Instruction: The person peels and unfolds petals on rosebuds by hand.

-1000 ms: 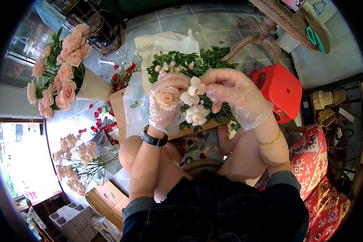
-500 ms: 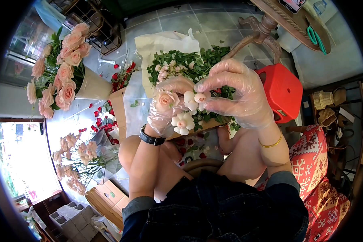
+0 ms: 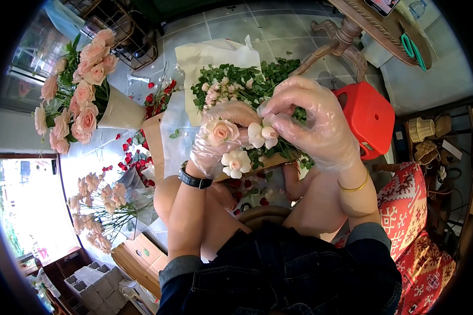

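Note:
My left hand (image 3: 209, 149), in a clear plastic glove, is closed around a few roses. Its fingers cover most of their stems. The blooms are a peach rose (image 3: 222, 131), a pale rose with spread outer petals (image 3: 236, 164), and a small pale rose (image 3: 263, 135) with a tight pink centre. At the upper edge of the small rose, my gloved right hand (image 3: 320, 126) pinches thumb and fingertips together on its petals. Just what lies between the fingertips is partly hidden. Beyond both hands is a bunch of small pink roses (image 3: 220, 93) with green leaves.
Peach roses fill a cone-shaped vase (image 3: 122, 109) at left; more roses (image 3: 100, 205) stand below. Red petals (image 3: 136, 157) litter the tiled floor. A red stool (image 3: 370, 118) stands right, under a carved wooden table (image 3: 383, 26) holding green-handled scissors (image 3: 412, 51).
My right thumb and fingers, spread around the small rose before, have come together at its upper edge. That rose has turned and shifted slightly right, its outer petals opened wider.

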`<control>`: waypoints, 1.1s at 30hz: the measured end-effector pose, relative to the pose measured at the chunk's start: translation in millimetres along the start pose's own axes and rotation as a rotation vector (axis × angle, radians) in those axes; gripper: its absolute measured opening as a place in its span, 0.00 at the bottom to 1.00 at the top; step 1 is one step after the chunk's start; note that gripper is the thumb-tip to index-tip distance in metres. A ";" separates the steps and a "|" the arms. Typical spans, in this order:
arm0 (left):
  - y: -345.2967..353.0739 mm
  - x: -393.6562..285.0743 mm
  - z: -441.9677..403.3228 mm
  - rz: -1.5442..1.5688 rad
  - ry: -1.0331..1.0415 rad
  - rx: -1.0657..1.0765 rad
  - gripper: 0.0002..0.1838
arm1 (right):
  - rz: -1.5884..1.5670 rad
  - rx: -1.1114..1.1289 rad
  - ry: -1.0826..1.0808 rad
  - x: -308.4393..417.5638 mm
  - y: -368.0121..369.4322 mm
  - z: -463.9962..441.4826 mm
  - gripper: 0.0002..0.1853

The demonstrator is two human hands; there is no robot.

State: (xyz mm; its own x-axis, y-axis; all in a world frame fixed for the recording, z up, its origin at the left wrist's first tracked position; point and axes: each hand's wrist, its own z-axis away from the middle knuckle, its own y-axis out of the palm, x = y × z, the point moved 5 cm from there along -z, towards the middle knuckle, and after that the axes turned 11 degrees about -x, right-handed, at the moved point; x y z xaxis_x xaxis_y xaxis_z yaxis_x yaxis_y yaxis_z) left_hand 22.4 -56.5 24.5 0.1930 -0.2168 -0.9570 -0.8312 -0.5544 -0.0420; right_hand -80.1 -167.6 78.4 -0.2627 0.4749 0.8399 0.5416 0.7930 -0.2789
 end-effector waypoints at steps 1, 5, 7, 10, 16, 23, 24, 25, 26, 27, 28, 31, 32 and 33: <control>-0.5 0.4 -0.2 0.000 0.000 0.000 0.11 | -0.008 0.065 0.023 -1.6 1.5 0.0 0.06; -1.5 -3.3 -2.5 0.059 0.116 0.030 0.11 | -0.116 0.182 0.167 -10.7 4.3 2.2 0.06; -1.0 -2.2 -2.4 0.115 0.099 0.051 0.11 | -0.221 0.219 0.241 -15.7 7.1 5.4 0.07; -2.0 -2.0 -1.4 0.074 0.133 0.015 0.10 | -0.272 0.183 0.175 -20.3 7.1 6.2 0.05; -4.5 0.8 -1.0 0.018 0.112 -0.007 0.09 | -0.224 0.176 0.355 -17.1 8.5 6.8 0.03; -3.4 2.8 -1.7 0.118 0.087 0.022 0.12 | -0.398 0.161 0.292 -19.9 11.2 7.1 0.04; -3.0 1.5 -1.6 0.102 0.121 0.020 0.13 | -0.424 0.169 0.292 -20.5 11.9 7.4 0.05; -2.8 1.3 -1.5 0.102 0.122 0.020 0.13 | -0.450 0.176 0.292 -20.7 12.6 7.3 0.05; -2.4 1.6 -1.2 0.113 0.108 0.024 0.12 | -0.449 0.176 0.292 -20.7 12.4 6.6 0.05; -1.9 1.9 -0.7 0.124 0.095 0.029 0.11 | -0.489 0.201 0.344 -22.0 13.9 6.8 0.05; -2.1 2.3 0.1 0.125 0.095 0.029 0.11 | -0.528 0.225 0.395 -22.8 15.6 7.4 0.06; -2.2 5.3 4.2 0.060 0.042 0.002 0.11 | -0.569 0.121 0.595 -27.1 18.0 9.6 0.07; -1.7 14.7 7.2 0.212 -0.203 -0.063 0.13 | -0.570 0.121 0.593 -26.7 20.4 9.5 0.07; 0.6 23.9 13.0 0.363 -0.448 -0.130 0.15 | -0.529 -0.022 0.517 -26.7 15.9 6.4 0.08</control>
State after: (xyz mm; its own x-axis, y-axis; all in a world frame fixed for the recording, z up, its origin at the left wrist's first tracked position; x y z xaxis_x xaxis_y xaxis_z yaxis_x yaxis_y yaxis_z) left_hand 19.7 -51.5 -2.1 -0.3548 -0.0661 -0.9326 -0.7268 -0.6080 0.3196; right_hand -69.5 -165.2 48.5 -0.0860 -0.2132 0.9732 0.4647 0.8555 0.2285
